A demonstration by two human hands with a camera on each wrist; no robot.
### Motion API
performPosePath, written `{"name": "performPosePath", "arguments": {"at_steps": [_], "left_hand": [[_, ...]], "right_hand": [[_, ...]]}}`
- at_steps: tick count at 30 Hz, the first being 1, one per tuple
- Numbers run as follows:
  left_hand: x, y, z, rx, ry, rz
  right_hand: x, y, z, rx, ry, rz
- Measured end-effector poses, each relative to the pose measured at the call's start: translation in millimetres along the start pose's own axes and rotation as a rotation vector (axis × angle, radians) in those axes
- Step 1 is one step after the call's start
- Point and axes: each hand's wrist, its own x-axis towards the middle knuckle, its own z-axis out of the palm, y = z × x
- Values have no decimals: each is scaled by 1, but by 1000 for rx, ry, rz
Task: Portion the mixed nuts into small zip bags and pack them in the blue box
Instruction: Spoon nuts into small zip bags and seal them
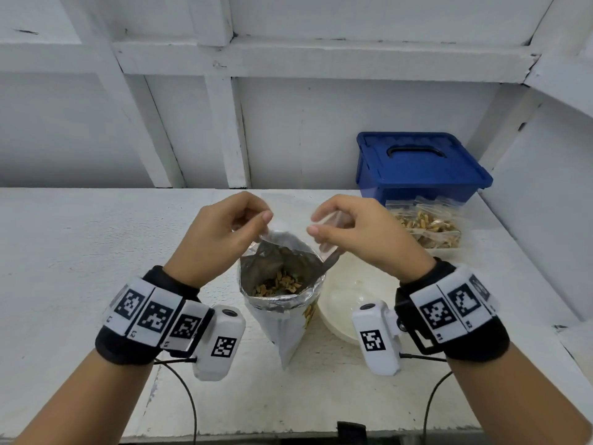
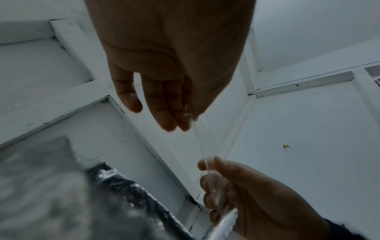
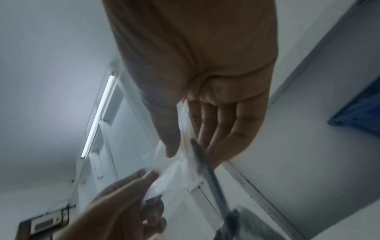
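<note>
An open foil bag of mixed nuts (image 1: 282, 284) stands on the white table. Just above its mouth I hold a small, empty clear zip bag (image 1: 290, 210) between both hands. My left hand (image 1: 256, 220) pinches its left top edge and my right hand (image 1: 316, 223) pinches the right edge. The bag's edge (image 2: 203, 142) stretches between the fingertips in the left wrist view. My right hand's lower fingers also hold a grey metal utensil handle (image 3: 207, 170), its end hidden. The blue box (image 1: 420, 168) sits shut at the back right.
Several filled zip bags of nuts (image 1: 426, 226) lie in front of the blue box. A white bowl (image 1: 343, 303) sits right of the foil bag, under my right wrist. White walls close in behind and on the right. Cables trail from both wrist cameras.
</note>
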Motion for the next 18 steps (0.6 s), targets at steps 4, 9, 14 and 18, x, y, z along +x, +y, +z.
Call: {"name": "performPosePath", "arguments": {"at_steps": [4, 9, 14, 18], "left_hand": [[-2, -6, 1, 24, 72, -53], [-4, -8, 6, 200, 110, -55], [-1, -5, 6, 390, 62, 127], [-2, -2, 10, 464, -113, 190]], "right_hand": [[-1, 3, -2, 331, 44, 64], [2, 0, 0, 181, 145, 12], [5, -4, 11, -4, 141, -16], [7, -12, 24, -36, 113, -18]]}}
